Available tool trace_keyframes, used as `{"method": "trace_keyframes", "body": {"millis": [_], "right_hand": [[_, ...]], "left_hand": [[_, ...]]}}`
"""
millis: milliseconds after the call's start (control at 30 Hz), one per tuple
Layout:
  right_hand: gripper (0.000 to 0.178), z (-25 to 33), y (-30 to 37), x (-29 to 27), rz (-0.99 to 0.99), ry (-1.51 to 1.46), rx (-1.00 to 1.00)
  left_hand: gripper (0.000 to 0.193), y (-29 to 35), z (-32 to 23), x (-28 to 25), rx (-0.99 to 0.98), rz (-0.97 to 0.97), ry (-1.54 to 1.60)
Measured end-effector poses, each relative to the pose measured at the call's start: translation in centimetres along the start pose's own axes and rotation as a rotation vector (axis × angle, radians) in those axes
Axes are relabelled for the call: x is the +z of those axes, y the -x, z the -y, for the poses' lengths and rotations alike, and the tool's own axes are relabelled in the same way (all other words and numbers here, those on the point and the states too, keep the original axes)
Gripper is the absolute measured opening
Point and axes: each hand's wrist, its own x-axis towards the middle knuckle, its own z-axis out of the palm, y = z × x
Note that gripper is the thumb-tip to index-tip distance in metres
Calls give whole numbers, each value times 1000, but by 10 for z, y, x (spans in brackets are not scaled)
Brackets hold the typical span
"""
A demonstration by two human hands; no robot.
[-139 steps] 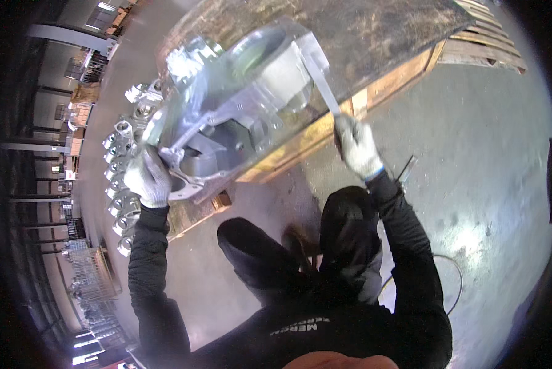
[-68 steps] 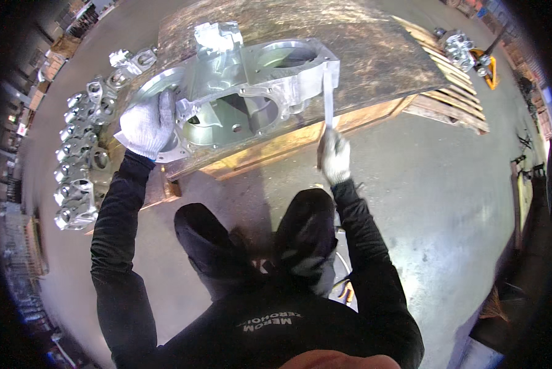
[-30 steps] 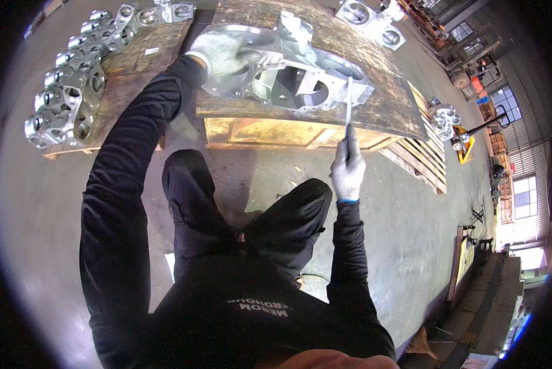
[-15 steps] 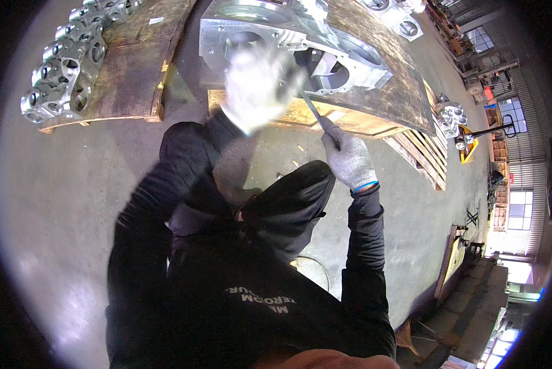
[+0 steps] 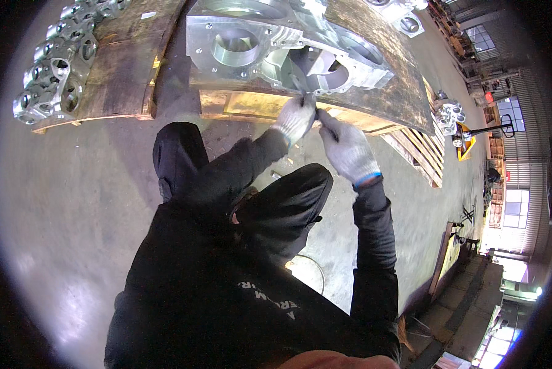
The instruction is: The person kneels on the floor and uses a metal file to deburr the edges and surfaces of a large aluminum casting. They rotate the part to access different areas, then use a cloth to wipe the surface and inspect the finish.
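A large machined aluminium casting (image 5: 276,49) with round bores lies on a low wooden pallet (image 5: 374,117). Both my hands wear white knit gloves and meet at the casting's near edge. My right hand (image 5: 348,147) grips a thin metal file (image 5: 305,92) by its handle end. My left hand (image 5: 296,117) pinches the same file closer to its tip, which rests against the casting's inner opening. My dark-sleeved arms and bent knees fill the lower half of the view.
A second wooden pallet (image 5: 125,67) at the left carries a row of smaller shiny castings (image 5: 57,67). More castings (image 5: 449,115) and a yellow pallet truck (image 5: 470,132) stand at the right. Grey concrete floor (image 5: 54,203) surrounds me.
My left hand came off the casting's left side, swung across, and now grips the file beside my right hand. The view has swung so the casting sits straight ahead.
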Motion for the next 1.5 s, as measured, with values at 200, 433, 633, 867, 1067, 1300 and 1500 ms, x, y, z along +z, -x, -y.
{"method": "trace_keyframes", "body": {"millis": [200,433,633,867,1067,1300,1500], "right_hand": [[40,-2,5,3,-18,-11,0],[40,-5,1,1,-16,-3,-56],[39,0,4,1,7,45,57],[40,-24,-10,17,-56,82,23],[38,-26,2,28,-198,61,-56],[41,-17,6,43,-295,94,-22],[32,-22,15,51,-354,236,-56]], "left_hand": [[70,-3,13,-2,161,-35,-37],[73,-6,5,-3,-169,62,-144],[78,-6,4,1,-172,55,-196],[50,-20,-18,-14,-17,238,-360],[34,93,-97,-96,567,-78,-498],[35,159,-193,-160,1168,-287,-655],[38,162,-189,-171,1125,-333,-772]]}}
